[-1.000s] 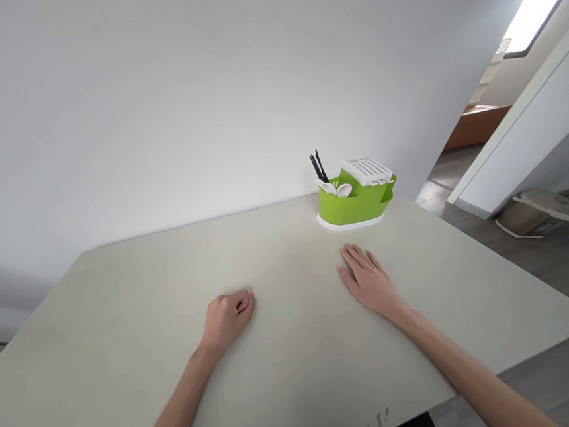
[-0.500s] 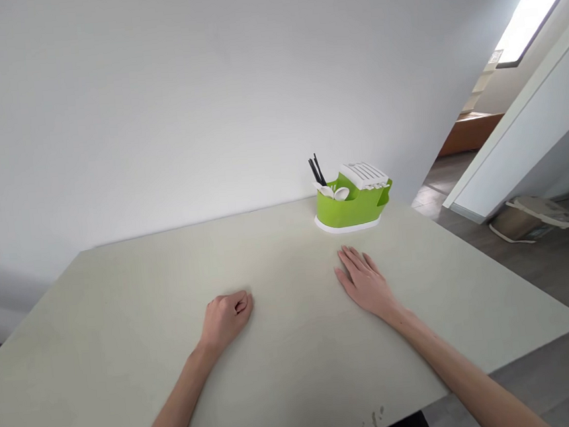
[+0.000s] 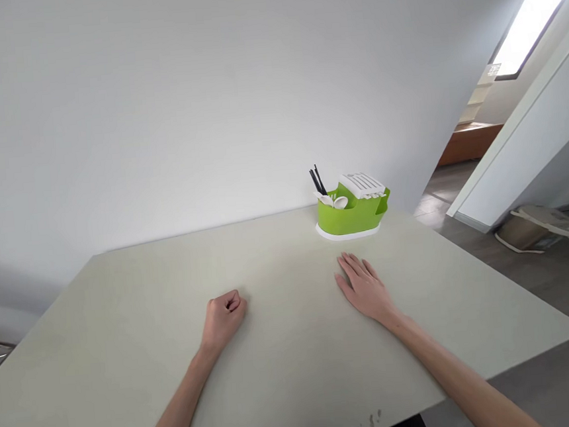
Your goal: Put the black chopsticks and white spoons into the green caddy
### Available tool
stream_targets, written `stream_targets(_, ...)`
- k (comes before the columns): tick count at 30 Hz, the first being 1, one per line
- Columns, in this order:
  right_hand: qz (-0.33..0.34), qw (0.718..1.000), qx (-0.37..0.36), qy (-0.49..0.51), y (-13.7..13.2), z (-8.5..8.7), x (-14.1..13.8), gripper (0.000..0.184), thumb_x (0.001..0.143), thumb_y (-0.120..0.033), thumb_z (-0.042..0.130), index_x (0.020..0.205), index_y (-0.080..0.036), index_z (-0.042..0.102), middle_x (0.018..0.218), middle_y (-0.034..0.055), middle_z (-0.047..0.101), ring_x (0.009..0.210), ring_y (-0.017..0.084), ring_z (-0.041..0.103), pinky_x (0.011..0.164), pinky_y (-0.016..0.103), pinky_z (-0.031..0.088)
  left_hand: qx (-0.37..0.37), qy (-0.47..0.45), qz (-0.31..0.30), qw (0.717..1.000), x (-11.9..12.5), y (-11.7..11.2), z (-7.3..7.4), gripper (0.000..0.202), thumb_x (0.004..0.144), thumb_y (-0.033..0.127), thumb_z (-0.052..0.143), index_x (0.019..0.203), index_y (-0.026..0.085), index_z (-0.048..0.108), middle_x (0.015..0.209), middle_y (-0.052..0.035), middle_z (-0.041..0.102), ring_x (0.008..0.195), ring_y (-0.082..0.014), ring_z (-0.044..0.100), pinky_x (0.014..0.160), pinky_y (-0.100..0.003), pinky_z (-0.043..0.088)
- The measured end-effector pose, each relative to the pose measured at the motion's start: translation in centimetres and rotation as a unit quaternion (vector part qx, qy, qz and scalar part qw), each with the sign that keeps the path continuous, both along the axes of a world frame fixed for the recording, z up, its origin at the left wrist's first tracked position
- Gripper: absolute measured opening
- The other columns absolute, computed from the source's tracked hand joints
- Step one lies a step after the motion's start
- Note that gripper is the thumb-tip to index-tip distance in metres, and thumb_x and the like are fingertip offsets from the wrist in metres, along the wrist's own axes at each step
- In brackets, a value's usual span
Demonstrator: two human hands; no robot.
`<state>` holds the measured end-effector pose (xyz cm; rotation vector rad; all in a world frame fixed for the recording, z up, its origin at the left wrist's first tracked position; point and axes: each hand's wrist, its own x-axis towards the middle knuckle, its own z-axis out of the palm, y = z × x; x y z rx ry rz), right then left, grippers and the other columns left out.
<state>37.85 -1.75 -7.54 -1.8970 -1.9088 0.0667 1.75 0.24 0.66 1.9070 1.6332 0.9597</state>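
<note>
The right hand (image 3: 365,293) is laid palm-down on the table (image 3: 287,359), its fingers slightly spread. The left hand (image 3: 223,320) is curled into a loose fist and rested on the same surface; whether anything is enclosed in it cannot be told from here. Just beyond the right hand, a green caddy (image 3: 345,220) is stood upright on a white base (image 3: 349,236), near the wall (image 3: 205,101). Black sticks (image 3: 318,181) and white utensils (image 3: 341,202) are held in its open section; the other is topped by a slotted white cover (image 3: 361,183).
</note>
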Motion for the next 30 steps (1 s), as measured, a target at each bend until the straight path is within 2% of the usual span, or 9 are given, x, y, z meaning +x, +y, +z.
stream_targets(4, -0.003, 1.000, -0.017, -0.003, 0.1, 0.1, -0.1, 0.065, 0.108, -0.048, 0.027, 0.163, -0.015, 0.042, 0.171, 0.0071, 0.036, 0.159, 0.023, 0.029, 0.132, 0.047, 0.018, -0.015, -0.039, 0.033, 0.999, -0.1, -0.8, 0.4, 0.033, 0.071, 0.034, 0.049, 0.064, 0.024, 0.018, 0.063, 0.0049, 0.018, 0.062, -0.0110, 0.018, 0.056, -0.027, 0.017)
stream_targets(8, -0.004, 0.999, -0.032, -0.004, 0.2, 0.4, -0.2, 0.067, 0.109, -0.048, 0.025, 0.163, -0.012, 0.042, 0.172, 0.0069, 0.034, 0.160, 0.023, 0.026, 0.132, 0.046, 0.015, -0.040, -0.139, 0.133, 0.981, -0.6, -2.8, 0.9, 0.038, 0.074, 0.035, 0.054, 0.067, 0.025, 0.019, 0.062, 0.0063, 0.018, 0.060, -0.0108, 0.016, 0.054, -0.026, 0.016)
stream_targets(10, -0.001, 0.999, -0.034, -0.003, 0.2, 0.4, -0.3, 0.066, 0.109, -0.047, 0.025, 0.162, -0.012, 0.042, 0.172, 0.0076, 0.034, 0.161, 0.023, 0.025, 0.132, 0.046, 0.014, -0.049, -0.171, 0.160, 0.971, -0.9, -4.0, 0.9, 0.041, 0.075, 0.036, 0.057, 0.069, 0.025, 0.018, 0.062, 0.0068, 0.018, 0.060, -0.0109, 0.016, 0.053, -0.026, 0.015)
stream_targets(17, 0.007, 0.999, -0.035, 0.005, 0.6, 0.3, -0.1, 0.065, 0.109, -0.045, 0.026, 0.162, -0.011, 0.043, 0.172, 0.0094, 0.034, 0.161, 0.024, 0.024, 0.132, 0.046, 0.013, -0.079, -0.189, 0.165, 0.965, -1.7, -8.8, -0.1, 0.049, 0.077, 0.039, 0.064, 0.070, 0.025, 0.018, 0.064, 0.0068, 0.019, 0.061, -0.0109, 0.017, 0.054, -0.025, 0.016)
stream_targets(22, 0.007, 0.999, -0.035, 0.006, 1.0, 0.1, 0.0, 0.065, 0.108, -0.043, 0.026, 0.162, -0.010, 0.043, 0.172, 0.0099, 0.034, 0.161, 0.025, 0.024, 0.132, 0.047, 0.010, -0.064, -0.157, 0.181, 0.969, -0.2, -12.5, 0.5, 0.048, 0.079, 0.042, 0.062, 0.069, 0.025, 0.018, 0.065, 0.0062, 0.017, 0.063, -0.0115, 0.016, 0.054, -0.025, 0.018)
stream_targets(25, 0.010, 0.999, -0.036, 0.005, 1.1, 0.1, 0.0, 0.066, 0.108, -0.044, 0.027, 0.161, -0.009, 0.043, 0.172, 0.0104, 0.034, 0.161, 0.026, 0.024, 0.131, 0.047, 0.011, -0.070, -0.139, 0.184, 0.971, 0.8, -13.6, 1.1, 0.047, 0.079, 0.042, 0.060, 0.069, 0.025, 0.018, 0.066, 0.0058, 0.016, 0.063, -0.0115, 0.014, 0.054, -0.025, 0.018)
stream_targets(30, 0.014, 0.999, -0.036, 0.008, 1.0, 0.1, -0.1, 0.067, 0.108, -0.044, 0.026, 0.161, -0.008, 0.043, 0.172, 0.0105, 0.034, 0.161, 0.026, 0.024, 0.131, 0.047, 0.011, -0.058, -0.135, 0.188, 0.971, 1.2, -13.6, 1.3, 0.046, 0.077, 0.042, 0.059, 0.068, 0.025, 0.017, 0.066, 0.0055, 0.015, 0.063, -0.0115, 0.014, 0.054, -0.026, 0.017)
